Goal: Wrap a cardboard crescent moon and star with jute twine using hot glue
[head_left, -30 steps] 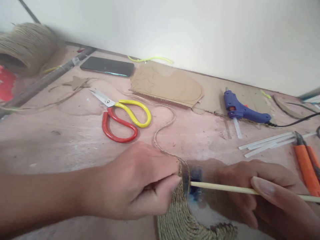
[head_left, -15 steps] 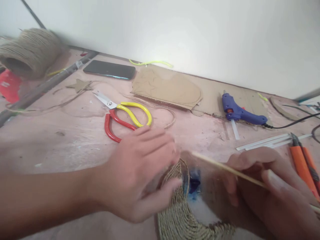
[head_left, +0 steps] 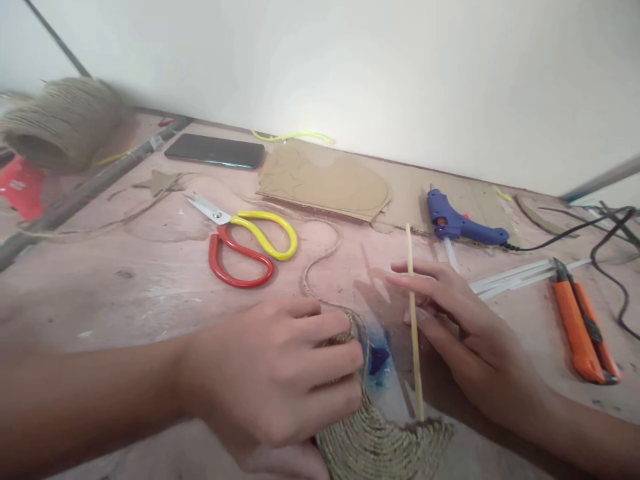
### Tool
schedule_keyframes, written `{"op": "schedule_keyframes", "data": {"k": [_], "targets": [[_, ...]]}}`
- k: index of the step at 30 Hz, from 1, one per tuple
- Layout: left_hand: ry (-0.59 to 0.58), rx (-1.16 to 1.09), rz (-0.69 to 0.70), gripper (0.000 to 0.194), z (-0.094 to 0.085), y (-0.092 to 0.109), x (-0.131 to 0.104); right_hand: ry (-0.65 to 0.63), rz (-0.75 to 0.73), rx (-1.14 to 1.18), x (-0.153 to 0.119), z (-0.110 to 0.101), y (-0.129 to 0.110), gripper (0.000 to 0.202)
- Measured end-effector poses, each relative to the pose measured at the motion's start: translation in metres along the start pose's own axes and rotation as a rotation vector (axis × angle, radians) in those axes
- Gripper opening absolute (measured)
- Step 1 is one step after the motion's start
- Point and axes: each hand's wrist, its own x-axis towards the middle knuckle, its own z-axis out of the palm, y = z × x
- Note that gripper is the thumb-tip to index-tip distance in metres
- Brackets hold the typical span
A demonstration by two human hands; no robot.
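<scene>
My left hand [head_left: 295,373] is closed over the upper left part of a curved, twine-covered piece [head_left: 385,447], its fingers bent round the edge. My right hand [head_left: 460,327] pinches a thin wooden stick [head_left: 414,333] between thumb and fingers. The stick stands nearly upright, its lower end at the inner edge of the twine rows. A loose strand of twine [head_left: 323,257] runs from the piece up toward the cardboard. Beside the piece, between the hands, a dark blue patch [head_left: 379,360] shows on the surface. Part of the piece is hidden under my left hand.
Scissors [head_left: 245,243] with red and yellow handles lie at left centre. Behind are a phone [head_left: 215,151], cut cardboard [head_left: 325,183] and a blue glue gun [head_left: 457,223]. Glue sticks [head_left: 515,279] and an orange cutter [head_left: 583,330] lie right. A twine spool [head_left: 65,123] sits far left.
The stick has swung from slanting to nearly upright, its lower end now at the twine rows. My left hand has gone from loosely spread to curled round the piece. The view has shifted slightly.
</scene>
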Motion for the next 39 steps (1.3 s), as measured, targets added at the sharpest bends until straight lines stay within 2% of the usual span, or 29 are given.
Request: {"op": "schedule_keyframes", "data": {"k": [3,5,7,8,12,16,20,23,26,29,30,31,33,34,37,38,39], "targets": [[0.008,0.048,0.051,0.06,-0.003,-0.001,0.0,-0.041,-0.028,-0.042,-0.001,-0.003,-0.002,0.046],[0.009,0.075,0.082,0.059,-0.004,-0.001,0.001,-0.087,-0.045,0.001,-0.003,-0.005,-0.003,0.032],[0.01,0.118,0.094,0.054,-0.004,0.0,0.001,-0.164,-0.116,0.077,-0.005,-0.005,-0.005,0.016],[0.005,0.139,0.096,0.051,-0.004,0.001,0.001,-0.195,-0.166,0.089,-0.006,-0.005,-0.007,0.015],[-0.023,0.133,0.092,0.042,-0.006,0.0,0.003,-0.25,-0.36,-0.057,-0.008,-0.001,-0.012,0.02],[-0.014,0.08,0.1,0.043,-0.006,-0.003,0.004,-0.259,-0.451,-0.16,-0.007,0.0,-0.014,0.025],[0.003,0.08,0.12,0.043,-0.006,-0.005,0.004,-0.308,-0.447,-0.109,-0.006,-0.002,-0.01,0.029],[-0.002,0.099,0.133,0.042,-0.009,-0.006,0.007,-0.341,-0.366,0.176,-0.004,-0.004,-0.007,0.04],[-0.012,0.162,0.161,0.023,-0.012,-0.005,0.008,-0.29,-0.26,0.386,0.0,-0.004,-0.008,0.047],[0.037,0.173,0.179,0.014,-0.01,0.007,0.004,-0.28,-0.207,0.434,0.002,-0.004,-0.01,0.052],[0.071,0.144,0.153,0.015,-0.007,0.014,0.001,-0.286,-0.187,0.443,0.003,-0.004,-0.01,0.054],[0.084,0.117,0.0,0.017,-0.004,0.021,-0.002,-0.284,-0.163,0.445,0.003,-0.004,-0.01,0.055],[0.207,-0.041,-0.239,0.021,0.002,0.034,-0.007,-0.254,-0.109,0.417,0.003,-0.005,-0.009,0.055],[0.192,-0.2,-0.263,0.021,0.004,0.038,-0.007,-0.227,-0.086,0.386,0.004,-0.006,-0.009,0.053],[0.302,-0.787,-0.35,0.015,0.008,0.043,-0.002,-0.165,-0.06,0.249,0.014,-0.008,-0.007,0.044],[0.313,-0.949,-0.376,0.02,0.008,0.042,0.001,-0.155,-0.066,0.2,0.021,-0.007,-0.007,0.04],[0.255,-1.083,-0.413,0.029,0.009,0.041,0.004,-0.148,-0.079,0.154,0.03,-0.005,-0.007,0.037]]}}
